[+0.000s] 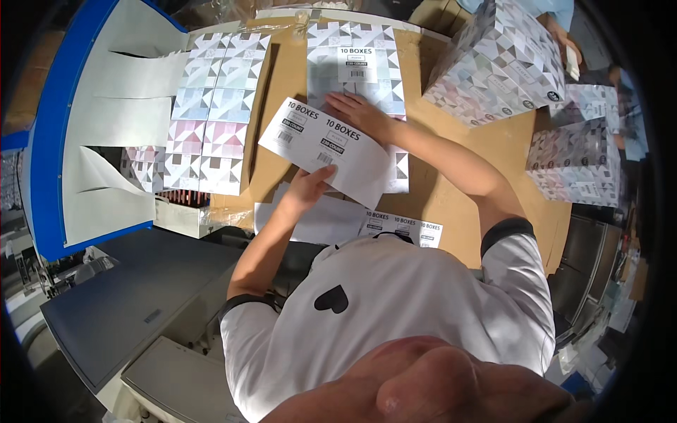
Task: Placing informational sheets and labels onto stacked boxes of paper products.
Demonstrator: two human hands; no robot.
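Note:
My left hand [309, 189] grips the lower edge of a white sheet of printed labels [363, 163], thumb on top. The sheet is tilted and overlaps the middle of a block of patterned boxes [384, 99] on the table before me. Beyond it, my right hand [358, 115] lies flat on that block with fingers stretched out. Its wrist is next to the sheet's right part. One white label [357, 65] is on the far end of the block. The sheet hides part of the boxes beneath.
At left, another patterned box block [215, 113] sits beside a white machine with a blue frame [62, 134]. More label sheets [310, 222] lie near my body. Large patterned packs [493, 67] and smaller ones [575, 155] stand at right; another person's hand [560, 35] is behind them.

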